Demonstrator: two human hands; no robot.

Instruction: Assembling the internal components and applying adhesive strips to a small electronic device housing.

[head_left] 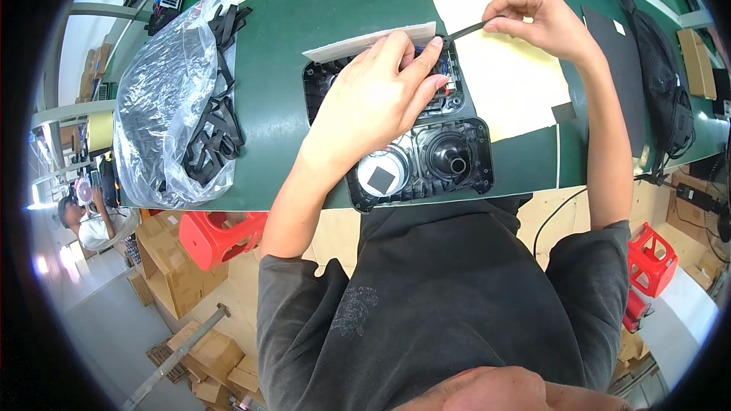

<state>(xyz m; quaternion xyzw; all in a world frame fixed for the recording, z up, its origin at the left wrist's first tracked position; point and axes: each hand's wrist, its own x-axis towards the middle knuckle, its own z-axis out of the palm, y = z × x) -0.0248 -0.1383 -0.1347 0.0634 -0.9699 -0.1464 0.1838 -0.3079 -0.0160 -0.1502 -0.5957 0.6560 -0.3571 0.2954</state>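
Observation:
On the green table sits an opened black plastic speaker housing in two halves. The nearer half [478, 154] shows a black round cone with a hollow centre and a white disc [381, 175] bearing a dark square. Over the farther half [316, 84], with wires and circuit parts inside, my left hand [381, 87] holds the edge, its index fingertip at the far right corner. A pale flat strip [327, 52] stands along that half's far edge, partly behind my fingers. My right hand [537, 24] pinches a black strap [468, 30] stretched to that same corner.
At left, a clear plastic bag [164, 99] spills several black straps [221, 118]. Pale yellow paper [514, 99] lies under my right hand. A black bag [659, 76] rests farther right. Red stools [209, 240] and cardboard boxes [179, 270] stand below; a person [95, 224] sits far left.

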